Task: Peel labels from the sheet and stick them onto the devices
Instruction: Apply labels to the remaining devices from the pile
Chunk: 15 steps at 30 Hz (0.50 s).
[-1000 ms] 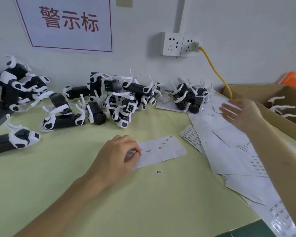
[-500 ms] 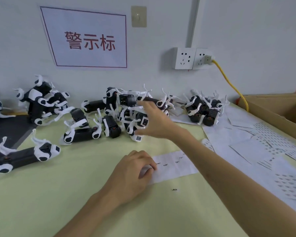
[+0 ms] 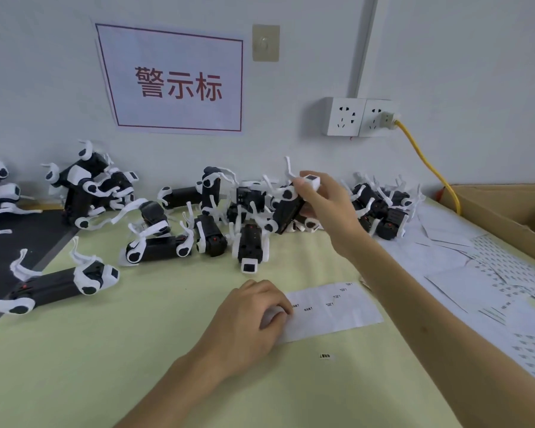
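Note:
My right hand (image 3: pixel 325 202) grips a black-and-white robot-dog device (image 3: pixel 288 208), lifted at a tilt above the pile of several like devices (image 3: pixel 247 242) by the wall. My left hand (image 3: pixel 250 316) rests with curled fingers on the left end of a white label sheet (image 3: pixel 334 310), which lies flat on the pale green table (image 3: pixel 105 350) and carries a few small labels. One loose label (image 3: pixel 327 356) lies on the table just below the sheet.
More devices lie at the left, some on a black mat (image 3: pixel 22 239). Used white backing sheets (image 3: pixel 476 273) cover the right side. A cardboard box (image 3: pixel 507 214) stands at far right. A yellow cable (image 3: pixel 426 168) hangs from the wall socket (image 3: pixel 360 117).
My right hand swept from the papers at the right over to the pile, took hold of a device and lifted it. The left hand stayed on the sheet.

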Each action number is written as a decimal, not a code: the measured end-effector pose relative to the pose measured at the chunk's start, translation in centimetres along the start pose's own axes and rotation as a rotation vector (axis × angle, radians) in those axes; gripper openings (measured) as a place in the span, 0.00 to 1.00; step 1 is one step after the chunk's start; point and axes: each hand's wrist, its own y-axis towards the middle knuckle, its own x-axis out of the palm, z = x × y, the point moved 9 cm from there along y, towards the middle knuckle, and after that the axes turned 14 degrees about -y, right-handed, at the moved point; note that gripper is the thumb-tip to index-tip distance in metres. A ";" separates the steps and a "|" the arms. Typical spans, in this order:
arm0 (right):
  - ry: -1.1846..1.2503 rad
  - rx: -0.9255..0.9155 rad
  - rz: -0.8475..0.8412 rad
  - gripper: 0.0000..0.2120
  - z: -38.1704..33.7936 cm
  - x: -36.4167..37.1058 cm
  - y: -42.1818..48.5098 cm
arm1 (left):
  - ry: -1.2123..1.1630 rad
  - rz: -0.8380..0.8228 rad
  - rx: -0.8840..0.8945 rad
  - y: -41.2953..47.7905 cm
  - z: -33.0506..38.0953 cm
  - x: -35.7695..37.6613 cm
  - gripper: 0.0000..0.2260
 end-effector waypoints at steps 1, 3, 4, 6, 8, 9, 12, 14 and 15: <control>0.017 -0.006 0.022 0.13 -0.2 -0.3 -0.4 | -0.055 0.026 -0.027 0.0 -0.4 -0.3 0.07; 0.022 -0.050 0.061 0.11 -0.7 -0.9 -1.7 | -0.221 0.106 -0.112 0.1 -1.3 -1.1 0.07; 0.014 -0.082 0.076 0.11 -1.1 -1.1 -2.4 | -0.297 0.148 -0.163 0.1 -1.8 -1.5 0.07; -0.004 -0.159 0.128 0.11 -1.7 -1.5 -3.8 | -0.378 0.204 -0.239 0.0 -2.6 -2.1 0.09; -0.044 -0.250 0.193 0.11 -2.4 -1.7 -5.3 | -0.396 0.215 -0.249 0.0 -2.7 -2.2 0.12; -0.092 -0.292 0.222 0.11 -2.6 -1.7 -6.0 | -0.391 0.209 -0.241 0.0 -2.6 -2.1 0.13; -0.371 -0.410 0.301 0.14 -3.2 -1.4 -7.6 | -0.325 0.165 -0.233 -0.1 -2.3 -1.4 0.18; -0.275 -0.349 0.299 0.15 -2.4 -1.5 -7.4 | -0.266 0.132 -0.252 0.0 -2.4 -1.2 0.23; -0.121 -0.252 0.299 0.18 -1.7 -1.9 -7.0 | -0.247 0.127 -0.265 0.0 -2.6 -1.2 0.24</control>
